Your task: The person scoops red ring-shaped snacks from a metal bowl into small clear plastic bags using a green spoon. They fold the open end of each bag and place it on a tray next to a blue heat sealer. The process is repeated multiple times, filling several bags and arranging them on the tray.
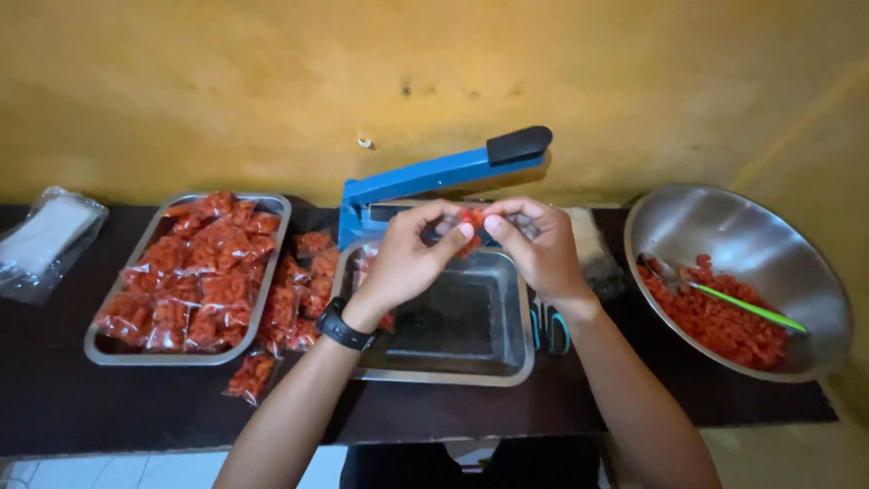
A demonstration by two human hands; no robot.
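Sealer arm (448, 172) raised behind, empty steel tray (507, 362) open below — bowl (724, 235) rightward

A small clear bag of red snacks (471, 222) sits near the middle, pinched between the left hand (407, 258) and the right hand (539, 244). At nine o'clock from it, many little clear bags of red snacks (195, 272) fill a metal tray (118, 349). More such bags (299, 299) lie beside that tray. Far out at nine o'clock lies a stack of empty clear bags (45, 240).
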